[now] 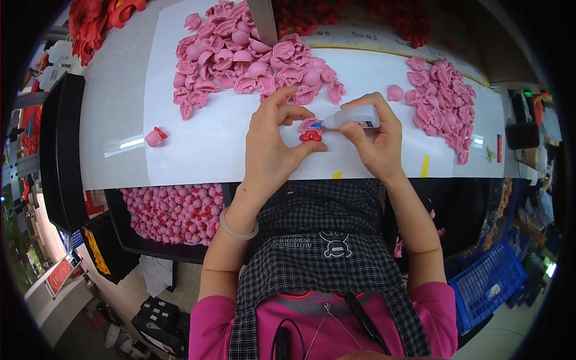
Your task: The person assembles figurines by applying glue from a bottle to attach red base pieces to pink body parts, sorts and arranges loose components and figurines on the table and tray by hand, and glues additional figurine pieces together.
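Pink shell (305,126) with red bow (310,137) sits just above the bench's (123,81) white sheet (228,153), between the hands, roughly mid-bench. Can't tell whether it touches the sheet. Left hand (270,137) pinches it edge to edge: index finger at the shell's top, thumb under the bow. Right hand (382,137) wraps a translucent squeeze bottle (354,115), tipped near level, blue nozzle (316,125) over the shell's face. Contact and any flow too small to tell.

Risks, my read:
- Squeezing too hard could flood the rim and run onto the bow.
- Left index finger is close to the nozzle; a slip could put fluid on skin.
- Pinch is on the edges only; a nozzle push could twist the shell or skew the bow.
- Drips on the sheet could stick to anything set there.

Further out: big pile of pink shells (237,54) beyond the left hand, smaller heap (444,108) to the right, one loose pink piece (395,93) just beside that. Single bowed ball (154,138) alone at left. Bin of pink-and-red balls (174,213) below the bench edge, blue basket (489,282) lower right.
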A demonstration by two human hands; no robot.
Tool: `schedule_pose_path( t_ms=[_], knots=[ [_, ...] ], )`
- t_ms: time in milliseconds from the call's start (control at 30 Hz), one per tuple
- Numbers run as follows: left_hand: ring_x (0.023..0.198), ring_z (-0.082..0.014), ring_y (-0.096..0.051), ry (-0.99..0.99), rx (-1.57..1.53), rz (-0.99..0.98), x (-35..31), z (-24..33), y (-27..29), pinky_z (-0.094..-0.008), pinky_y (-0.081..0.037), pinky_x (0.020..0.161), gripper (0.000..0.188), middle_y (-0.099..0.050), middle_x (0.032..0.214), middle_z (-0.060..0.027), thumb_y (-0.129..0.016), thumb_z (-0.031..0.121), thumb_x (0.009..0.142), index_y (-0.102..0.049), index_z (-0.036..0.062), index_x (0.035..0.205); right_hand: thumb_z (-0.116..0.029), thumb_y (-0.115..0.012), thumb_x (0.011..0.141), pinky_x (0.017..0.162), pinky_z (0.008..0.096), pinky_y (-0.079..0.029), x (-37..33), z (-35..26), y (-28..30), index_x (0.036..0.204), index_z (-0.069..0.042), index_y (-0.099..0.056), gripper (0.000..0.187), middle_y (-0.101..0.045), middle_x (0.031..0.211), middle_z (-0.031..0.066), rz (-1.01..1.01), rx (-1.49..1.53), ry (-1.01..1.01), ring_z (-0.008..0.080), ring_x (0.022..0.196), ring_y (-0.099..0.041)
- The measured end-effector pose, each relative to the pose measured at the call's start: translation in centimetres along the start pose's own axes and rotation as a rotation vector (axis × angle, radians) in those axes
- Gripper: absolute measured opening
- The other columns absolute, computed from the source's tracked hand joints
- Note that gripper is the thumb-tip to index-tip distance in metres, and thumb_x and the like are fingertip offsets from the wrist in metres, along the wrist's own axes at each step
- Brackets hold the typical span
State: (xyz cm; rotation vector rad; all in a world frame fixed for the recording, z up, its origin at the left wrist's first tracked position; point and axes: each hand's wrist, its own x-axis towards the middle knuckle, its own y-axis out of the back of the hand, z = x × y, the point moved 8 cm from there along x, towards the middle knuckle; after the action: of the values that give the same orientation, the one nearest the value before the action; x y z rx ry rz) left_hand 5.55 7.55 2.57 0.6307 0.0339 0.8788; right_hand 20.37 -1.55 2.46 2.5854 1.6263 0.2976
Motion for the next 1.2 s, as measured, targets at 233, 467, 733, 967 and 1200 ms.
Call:
schedule_pose_path(
  t_ms=[233,467,733,967,1200],
  knots=[
    [0.090,-0.0162,-0.063,-0.001,-0.016,0.001,0.0,-0.1,0.0,-0.0287,-0.049,0.084,0.089,-0.072,0.100,-0.0047,-0.094,0.013,0.060,-0.045,0.0041,0.134,-0.019,-0.077,0.086,0.078,0.0239,-0.049,0.3,-0.6,-0.4,0.104,-0.002,-0.061,0.030,-0.063,0.098,0.0045,-0.040,-0.067,0.027,0.0112,0.089,-0.060],
    [0.090,-0.0162,-0.064,-0.010,-0.020,0.004,0.1,-0.1,-0.1,-0.0288,-0.049,0.084,0.090,-0.072,0.100,-0.0047,-0.094,0.014,0.059,-0.045,0.0040,0.134,-0.017,-0.079,0.085,0.070,0.0261,-0.056,0.2,-1.1,0.9,0.101,0.000,-0.062,0.028,-0.069,0.088,0.0072,0.105,-0.126,0.129,0.0119,0.082,-0.067],
    [0.093,-0.0195,-0.063,0.024,-0.039,0.004,0.1,-0.2,-0.1,-0.0308,-0.049,0.084,0.090,-0.071,0.099,-0.0045,-0.094,0.013,0.058,-0.045,0.0048,0.133,-0.019,-0.077,0.087,0.076,0.0240,-0.046,-1.4,-0.8,2.3,0.103,-0.003,-0.061,0.028,-0.063,0.096,0.0044,0.131,-0.205,0.101,0.0115,0.086,-0.058],
    [0.090,-0.0169,-0.065,0.009,0.000,0.017,0.1,0.0,0.0,-0.0292,-0.048,0.083,0.089,-0.071,0.098,-0.0048,-0.094,0.013,0.059,-0.045,0.0058,0.133,-0.019,-0.078,0.086,0.075,0.0240,-0.046,-1.7,-0.7,2.5,0.103,-0.002,-0.062,0.029,-0.062,0.093,0.0047,0.139,-0.207,0.079,0.0112,0.085,-0.058],
    [0.091,-0.0173,-0.065,-0.005,-0.010,0.018,0.2,0.2,-0.1,-0.0293,-0.048,0.083,0.088,-0.071,0.099,-0.0048,-0.093,0.012,0.060,-0.045,0.0053,0.133,-0.014,-0.078,0.084,0.073,0.0249,-0.047,-2.4,-1.2,2.1,0.102,-0.001,-0.061,0.028,-0.062,0.093,0.0056,0.065,-0.203,0.115,0.0123,0.082,-0.058]
  ],
)
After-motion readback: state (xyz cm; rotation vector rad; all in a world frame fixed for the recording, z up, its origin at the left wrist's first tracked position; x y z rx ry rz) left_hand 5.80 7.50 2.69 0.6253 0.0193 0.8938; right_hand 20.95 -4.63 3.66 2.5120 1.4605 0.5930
